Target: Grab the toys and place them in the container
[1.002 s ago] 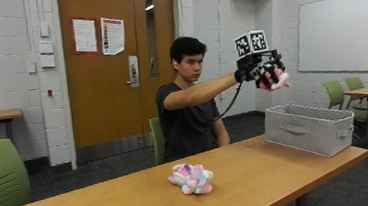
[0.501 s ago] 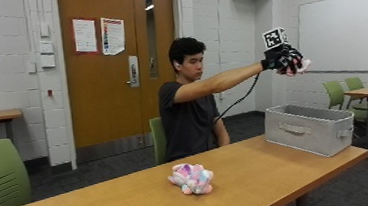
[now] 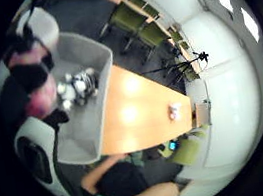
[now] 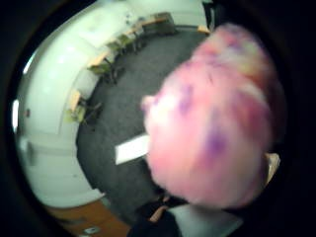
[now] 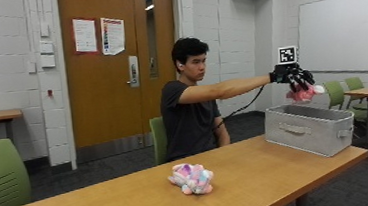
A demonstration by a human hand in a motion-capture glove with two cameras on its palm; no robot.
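The gloved right hand (image 5: 293, 77) is stretched out above the grey container (image 5: 308, 128), its fingers (image 5: 302, 78) curled down around a pink plush toy (image 5: 303, 94) hanging just below them. A second pastel toy (image 5: 191, 178) lies on the counter (image 5: 112, 204), at about 8 o'clock from the container, well apart.

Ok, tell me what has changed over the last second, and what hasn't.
The gloved right hand has swung outward with the arm stretched, from in front of the person to above the grey container, and it still holds the pink plush toy; nothing was let go. The pastel plush toy on the wooden table and the container have not moved.
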